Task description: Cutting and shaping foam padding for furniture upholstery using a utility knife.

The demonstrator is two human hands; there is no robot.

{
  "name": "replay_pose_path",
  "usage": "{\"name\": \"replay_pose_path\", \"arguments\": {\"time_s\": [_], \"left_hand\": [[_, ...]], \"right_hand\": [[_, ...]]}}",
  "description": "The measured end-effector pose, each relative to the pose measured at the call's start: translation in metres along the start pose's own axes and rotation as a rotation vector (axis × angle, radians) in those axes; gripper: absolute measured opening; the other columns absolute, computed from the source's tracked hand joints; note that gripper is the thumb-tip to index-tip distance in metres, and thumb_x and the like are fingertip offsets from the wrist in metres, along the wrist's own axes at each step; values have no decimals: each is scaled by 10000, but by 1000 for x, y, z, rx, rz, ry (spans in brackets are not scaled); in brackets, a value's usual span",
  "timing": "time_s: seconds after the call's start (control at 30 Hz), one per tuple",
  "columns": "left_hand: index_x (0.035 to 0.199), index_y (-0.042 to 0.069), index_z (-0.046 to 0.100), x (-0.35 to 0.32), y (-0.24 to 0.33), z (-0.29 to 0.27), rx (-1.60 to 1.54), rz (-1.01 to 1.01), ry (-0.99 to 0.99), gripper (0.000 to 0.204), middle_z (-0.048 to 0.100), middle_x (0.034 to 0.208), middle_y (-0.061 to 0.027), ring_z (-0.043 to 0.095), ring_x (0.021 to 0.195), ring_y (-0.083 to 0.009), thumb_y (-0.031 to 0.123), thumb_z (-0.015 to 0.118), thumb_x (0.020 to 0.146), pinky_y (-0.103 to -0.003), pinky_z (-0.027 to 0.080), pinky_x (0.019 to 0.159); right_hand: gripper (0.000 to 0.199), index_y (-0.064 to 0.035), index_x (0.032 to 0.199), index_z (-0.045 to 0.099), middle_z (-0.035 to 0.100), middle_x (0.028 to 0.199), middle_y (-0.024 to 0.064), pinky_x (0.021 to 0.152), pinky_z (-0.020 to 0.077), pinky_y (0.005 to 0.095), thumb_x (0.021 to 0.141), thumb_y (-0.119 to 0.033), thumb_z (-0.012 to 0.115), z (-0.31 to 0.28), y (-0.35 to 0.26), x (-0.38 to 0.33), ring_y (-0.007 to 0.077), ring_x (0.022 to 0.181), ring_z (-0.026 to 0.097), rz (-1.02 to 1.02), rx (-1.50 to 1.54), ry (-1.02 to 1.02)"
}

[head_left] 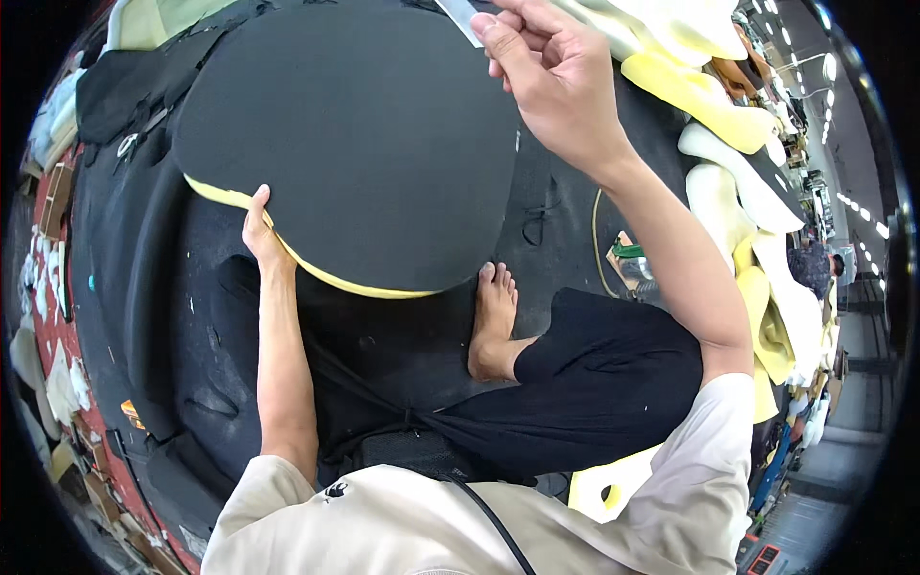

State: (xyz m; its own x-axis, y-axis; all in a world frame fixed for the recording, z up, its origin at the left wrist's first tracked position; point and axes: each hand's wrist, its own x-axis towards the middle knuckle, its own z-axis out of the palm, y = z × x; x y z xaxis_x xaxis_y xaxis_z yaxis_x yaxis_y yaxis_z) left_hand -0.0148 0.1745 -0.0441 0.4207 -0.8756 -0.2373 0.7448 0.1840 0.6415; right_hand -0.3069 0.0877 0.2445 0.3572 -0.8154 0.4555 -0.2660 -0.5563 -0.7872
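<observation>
A large rounded foam pad (355, 144) with a black top face and a yellow foam edge lies in front of me. My left hand (261, 228) is closed on its near left rim, thumb on the black face and the other fingers hidden beneath. Over the pad's far right part, my right hand (556, 77) pinches a flat whitish strip (461, 19) between thumb and fingers. The strip's far end runs out of the picture, so I cannot tell its exact kind. My bare foot (494, 321) rests beside the pad's near right edge.
Yellow and white foam pieces (704, 101) are heaped along the right. Black material (144, 220) covers the surface at left. A small container with a green part (628, 254) stands by a thin yellowish hose (598, 240). Another person (813, 266) is far right.
</observation>
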Motion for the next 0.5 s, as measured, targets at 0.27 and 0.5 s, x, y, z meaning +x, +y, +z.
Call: {"name": "replay_pose_path", "arguments": {"time_s": [0.27, 0.5], "left_hand": [[1616, 20, 359, -58, -55, 42, 712, -211, -567, 841, 550, 1542, -172, 645, 1274, -255, 268, 819, 957, -403, 483, 1130], [1235, 23, 706, -41, 54, 35, 1050, 1051, 30, 346, 715, 1272, -135, 665, 1208, -254, 153, 794, 925, -365, 491, 1038]], "right_hand": [[344, -60, 1407, 696, 639, 879, -75, 631, 425, 158, 1082, -164, 657, -23, 6, -21, -3, 731, 547, -91, -95, 1], [352, -42, 1428, 675, 631, 890, -53, 631, 415, 163, 1092, -140, 639, -10, 1, -6, 6, 732, 543, -67, -84, -11]]}}
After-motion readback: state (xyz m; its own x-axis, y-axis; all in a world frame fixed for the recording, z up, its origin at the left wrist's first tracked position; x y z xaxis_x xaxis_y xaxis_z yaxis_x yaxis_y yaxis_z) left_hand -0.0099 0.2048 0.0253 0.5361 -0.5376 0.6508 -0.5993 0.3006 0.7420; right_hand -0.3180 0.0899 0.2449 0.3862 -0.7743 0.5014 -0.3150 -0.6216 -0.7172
